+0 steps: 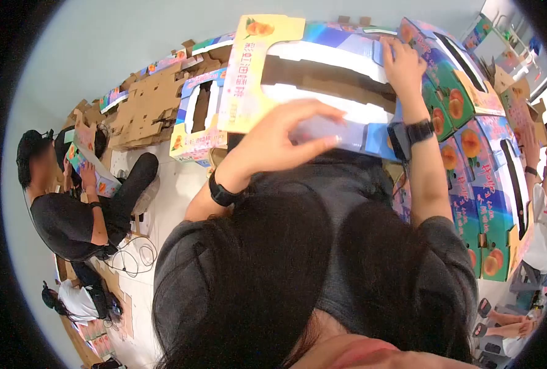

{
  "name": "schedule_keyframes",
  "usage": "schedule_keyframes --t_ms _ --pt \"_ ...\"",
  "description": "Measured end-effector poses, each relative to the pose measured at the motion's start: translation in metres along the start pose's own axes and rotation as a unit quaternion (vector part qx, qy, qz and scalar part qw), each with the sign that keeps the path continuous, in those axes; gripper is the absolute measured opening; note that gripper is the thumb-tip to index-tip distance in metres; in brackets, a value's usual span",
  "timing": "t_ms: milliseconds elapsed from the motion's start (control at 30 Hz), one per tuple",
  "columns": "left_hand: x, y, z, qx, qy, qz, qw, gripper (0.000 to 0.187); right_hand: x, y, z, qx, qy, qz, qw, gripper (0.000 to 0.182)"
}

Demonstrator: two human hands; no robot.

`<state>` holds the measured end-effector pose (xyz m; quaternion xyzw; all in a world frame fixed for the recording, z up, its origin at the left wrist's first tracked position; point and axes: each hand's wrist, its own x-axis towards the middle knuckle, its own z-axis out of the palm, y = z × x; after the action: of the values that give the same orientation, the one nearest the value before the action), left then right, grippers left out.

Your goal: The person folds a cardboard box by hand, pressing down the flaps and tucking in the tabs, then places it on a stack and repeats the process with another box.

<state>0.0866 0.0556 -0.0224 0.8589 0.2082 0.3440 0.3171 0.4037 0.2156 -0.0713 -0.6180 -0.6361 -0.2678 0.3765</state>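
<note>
Fingers of the left hand [285,134] curve apart from the thumb at the near side of the box [332,49]; contact is unclear through blur. We find the right hand [404,69] slightly spread on its far right corner. The box lies before us, beside stacked boxes [470,160].

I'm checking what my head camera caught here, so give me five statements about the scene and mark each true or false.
1. A dark band circles the left wrist. True.
2. The left hand wears a glove. False: it is bare.
3. The right hand touches the box near its far right corner. True.
4. The seated co-worker at the left is empty-handed. False: they hold a printed carton.
5. Boxes with peach pictures stand at the right. True.
</note>
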Motion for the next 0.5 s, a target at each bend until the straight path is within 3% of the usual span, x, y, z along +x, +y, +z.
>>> schedule_keyframes --t_ms 33,67,167,200,267,367,433,500 --pt "0.001 -0.001 -0.007 0.205 0.053 0.030 0.977 0.037 0.002 0.007 0.016 0.012 -0.033 0.005 0.999 0.030" --pt "0.002 -0.018 -0.008 0.325 0.085 0.064 0.940 0.044 0.006 0.014 0.025 0.016 -0.039 0.005 0.999 0.031" --pt "0.009 -0.064 0.004 0.462 0.151 0.039 0.873 0.052 0.010 0.019 0.030 0.012 -0.044 -0.010 0.999 0.031" --pt "0.009 -0.070 0.009 0.489 0.142 -0.015 0.861 0.056 0.009 0.013 0.025 0.002 -0.036 -0.024 0.999 0.031" --pt "0.008 -0.081 0.015 0.492 0.151 -0.031 0.857 0.055 0.010 0.011 0.016 0.054 -0.002 -0.070 0.996 0.028" --pt "0.007 -0.082 0.017 0.481 0.154 -0.046 0.862 0.054 -0.002 -0.036 -0.047 0.026 0.078 -0.176 0.981 0.033" --pt "0.007 -0.082 0.017 0.475 0.157 -0.053 0.864 0.053 -0.019 -0.056 -0.084 0.151 -0.060 -0.208 0.965 0.041" --pt "0.004 -0.081 0.016 0.479 0.156 -0.059 0.862 0.053 -0.049 -0.080 -0.104 0.205 -0.096 -0.214 0.950 0.045"
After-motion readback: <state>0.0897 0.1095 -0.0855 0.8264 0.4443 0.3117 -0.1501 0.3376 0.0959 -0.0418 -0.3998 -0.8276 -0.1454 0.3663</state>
